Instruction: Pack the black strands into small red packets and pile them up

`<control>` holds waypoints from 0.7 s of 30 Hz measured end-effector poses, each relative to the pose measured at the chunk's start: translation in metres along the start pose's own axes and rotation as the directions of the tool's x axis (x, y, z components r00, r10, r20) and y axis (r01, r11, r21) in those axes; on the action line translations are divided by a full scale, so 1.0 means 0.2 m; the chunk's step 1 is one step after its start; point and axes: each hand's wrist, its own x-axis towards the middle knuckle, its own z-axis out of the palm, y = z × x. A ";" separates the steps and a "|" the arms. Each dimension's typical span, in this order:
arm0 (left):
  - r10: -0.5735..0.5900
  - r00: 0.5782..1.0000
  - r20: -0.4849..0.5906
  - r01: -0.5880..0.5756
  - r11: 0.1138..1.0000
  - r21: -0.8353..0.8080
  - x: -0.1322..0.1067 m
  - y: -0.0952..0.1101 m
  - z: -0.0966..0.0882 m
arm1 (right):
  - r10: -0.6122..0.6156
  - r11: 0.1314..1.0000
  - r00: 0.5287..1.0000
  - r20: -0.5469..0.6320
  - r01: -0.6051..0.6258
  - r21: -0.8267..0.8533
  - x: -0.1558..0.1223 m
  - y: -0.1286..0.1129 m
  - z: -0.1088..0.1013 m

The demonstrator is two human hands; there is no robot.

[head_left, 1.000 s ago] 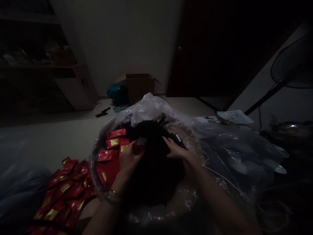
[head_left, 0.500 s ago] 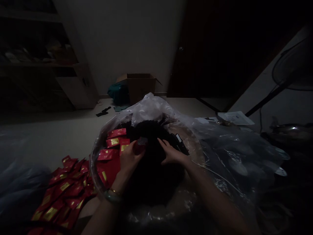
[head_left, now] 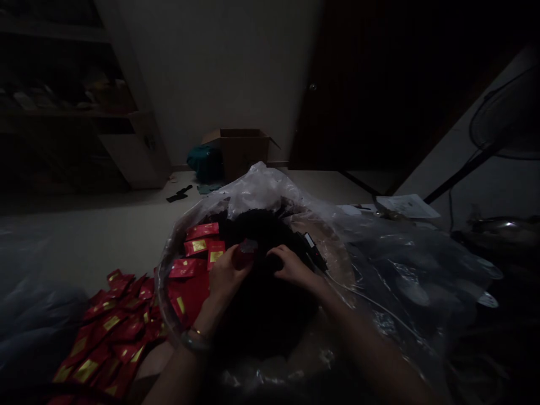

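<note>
Grip on left hand (head_left: 223, 275): closed round a small red sachet (head_left: 244, 250), held upright over the dark loose pile (head_left: 261, 309), probably so its top faces the other hand; right hand (head_left: 291, 267) just beside it, fingers curled into the pile, can't tell if that grip holds anything; all inside the plastic-lined basin (head_left: 169, 264).

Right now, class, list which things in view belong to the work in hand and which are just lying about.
In hand: left hand pinching a red sachet; right hand on the dark heap; plastic-lined basin; loose red sachets in and beside it.
Lying about: cardboard box; green bundle; fan; paper sheet; shelves.
</note>
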 end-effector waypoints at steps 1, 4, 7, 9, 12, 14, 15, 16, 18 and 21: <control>0.006 1.000 0.002 -0.006 1.000 -0.005 0.00 0.00 0.00 | -0.015 1.000 1.000 -0.016 0.015 0.019 0.01 0.01 -0.01; 0.020 1.000 0.023 -0.019 0.999 -0.029 0.00 0.00 0.00 | -0.027 0.995 0.999 -0.037 0.031 0.093 0.02 0.04 -0.04; 0.029 0.999 0.046 -0.026 0.998 -0.065 -0.01 0.00 0.01 | 0.001 0.989 1.000 0.011 -0.003 0.149 0.01 0.06 -0.07; 0.027 0.998 0.048 -0.024 0.997 -0.070 -0.01 -0.01 0.01 | 0.011 0.990 0.999 0.046 -0.018 0.141 0.00 0.08 -0.08; 0.021 0.999 0.028 -0.020 0.999 -0.049 -0.01 -0.01 0.01 | 0.092 0.993 0.988 0.121 -0.100 0.067 -0.01 0.10 -0.06; 0.026 1.000 0.018 -0.025 0.998 -0.049 0.00 -0.01 0.01 | 0.161 0.986 0.968 0.194 -0.167 0.017 -0.02 0.10 -0.03; 0.028 0.999 0.015 -0.027 0.998 -0.055 0.00 -0.01 0.01 | 0.178 0.983 0.959 0.220 -0.183 -0.002 -0.02 0.09 -0.01; 0.030 0.999 0.014 -0.029 0.998 -0.061 0.00 -0.01 0.01 | 0.183 0.983 0.955 0.234 -0.183 -0.019 -0.02 0.07 0.02; 0.031 0.999 0.008 -0.030 0.997 -0.066 0.00 -0.01 0.01 | 0.164 0.986 0.964 0.210 -0.152 -0.073 -0.03 0.02 0.07; 0.032 0.999 0.009 -0.032 0.997 -0.068 0.00 -0.01 0.00 | 0.091 0.975 0.986 0.136 -0.060 -0.216 -0.05 -0.09 0.13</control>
